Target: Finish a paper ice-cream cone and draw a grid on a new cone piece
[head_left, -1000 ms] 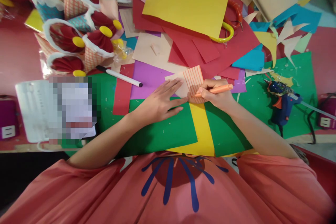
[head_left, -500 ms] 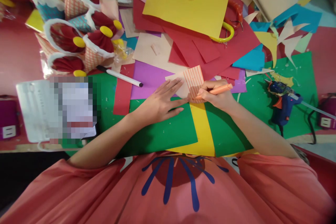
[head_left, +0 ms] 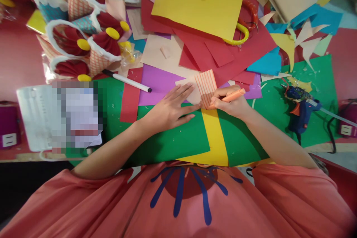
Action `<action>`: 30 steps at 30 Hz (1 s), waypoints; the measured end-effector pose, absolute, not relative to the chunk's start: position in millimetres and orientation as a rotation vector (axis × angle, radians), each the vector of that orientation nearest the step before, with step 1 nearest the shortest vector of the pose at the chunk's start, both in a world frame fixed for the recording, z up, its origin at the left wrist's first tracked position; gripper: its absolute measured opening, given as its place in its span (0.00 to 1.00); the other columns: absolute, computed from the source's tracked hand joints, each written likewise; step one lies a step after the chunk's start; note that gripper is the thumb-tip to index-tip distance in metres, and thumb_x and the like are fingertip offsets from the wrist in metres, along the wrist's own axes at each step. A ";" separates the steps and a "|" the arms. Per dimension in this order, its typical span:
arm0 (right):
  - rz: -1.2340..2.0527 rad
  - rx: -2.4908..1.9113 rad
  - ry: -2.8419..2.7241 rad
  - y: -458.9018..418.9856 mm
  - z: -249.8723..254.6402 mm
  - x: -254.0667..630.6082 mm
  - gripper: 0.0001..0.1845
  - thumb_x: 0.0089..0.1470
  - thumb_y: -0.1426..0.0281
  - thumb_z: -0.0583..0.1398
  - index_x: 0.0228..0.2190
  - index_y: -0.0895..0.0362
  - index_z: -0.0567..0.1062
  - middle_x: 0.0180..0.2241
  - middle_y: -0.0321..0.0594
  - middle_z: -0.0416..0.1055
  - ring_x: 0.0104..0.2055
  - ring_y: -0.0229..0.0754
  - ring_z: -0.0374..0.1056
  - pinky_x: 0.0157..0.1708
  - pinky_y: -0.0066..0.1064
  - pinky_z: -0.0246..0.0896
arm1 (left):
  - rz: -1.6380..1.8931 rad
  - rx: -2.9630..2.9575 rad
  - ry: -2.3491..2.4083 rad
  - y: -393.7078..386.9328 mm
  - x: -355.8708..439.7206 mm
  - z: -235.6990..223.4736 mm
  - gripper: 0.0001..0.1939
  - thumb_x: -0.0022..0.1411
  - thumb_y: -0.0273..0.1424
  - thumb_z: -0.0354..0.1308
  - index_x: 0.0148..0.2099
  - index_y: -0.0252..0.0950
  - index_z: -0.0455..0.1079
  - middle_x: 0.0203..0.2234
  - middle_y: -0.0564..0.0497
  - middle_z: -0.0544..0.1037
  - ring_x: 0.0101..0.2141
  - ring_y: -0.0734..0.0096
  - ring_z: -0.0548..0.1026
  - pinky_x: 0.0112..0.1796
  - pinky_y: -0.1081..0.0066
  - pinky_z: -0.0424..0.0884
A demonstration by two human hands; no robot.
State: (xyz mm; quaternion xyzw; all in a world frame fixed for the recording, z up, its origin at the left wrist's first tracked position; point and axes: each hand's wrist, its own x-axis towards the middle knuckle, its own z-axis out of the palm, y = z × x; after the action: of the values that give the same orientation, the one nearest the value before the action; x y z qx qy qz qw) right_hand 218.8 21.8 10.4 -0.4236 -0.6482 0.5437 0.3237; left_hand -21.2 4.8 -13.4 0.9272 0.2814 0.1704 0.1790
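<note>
A cream piece of foam or paper (head_left: 205, 84) lies in front of me, its right part covered with orange stripes. My left hand (head_left: 178, 108) rests flat on its left side, fingers stretched out. In my right hand (head_left: 230, 102) is an orange marker (head_left: 234, 95), gripped near its low end. The marker's tip is down by the lower right of the striped part, partly hidden by my fingers. A yellow strip (head_left: 214, 130) runs under the piece toward me, over the green sheet (head_left: 173, 137).
A white marker (head_left: 129, 81) lies left of my hands. Cone-shaped craft pieces (head_left: 104, 52) are heaped at the upper left. A blue glue gun (head_left: 301, 115) lies at right. Scissors with yellow and red handles (head_left: 242, 35) sit among coloured sheets. A partly blurred phone (head_left: 85, 119) is at left.
The marker in my right hand has shifted slightly down and to the left or right edge of the stripes, tilting a little. My left hand stays in place.
</note>
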 end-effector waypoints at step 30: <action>1.057 -1.319 -1.701 18.0 5.6 223.2 0.15 0.58 0.63 0.59 0.24 0.57 0.73 0.20 0.33 0.71 0.22 0.33 0.65 0.25 0.28 0.57 | 0.410 2.772 0.508 3.1 -13.0 1.9 0.22 0.71 0.38 0.50 0.59 0.28 0.66 0.58 0.36 0.72 0.60 0.53 0.70 0.56 0.56 0.72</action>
State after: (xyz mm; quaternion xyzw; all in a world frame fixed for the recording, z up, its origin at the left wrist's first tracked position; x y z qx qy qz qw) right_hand 223.2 18.0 5.6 -0.5123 -0.6610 0.4107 0.3633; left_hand -13.0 3.1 1.9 0.9629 0.1763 0.1426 0.1463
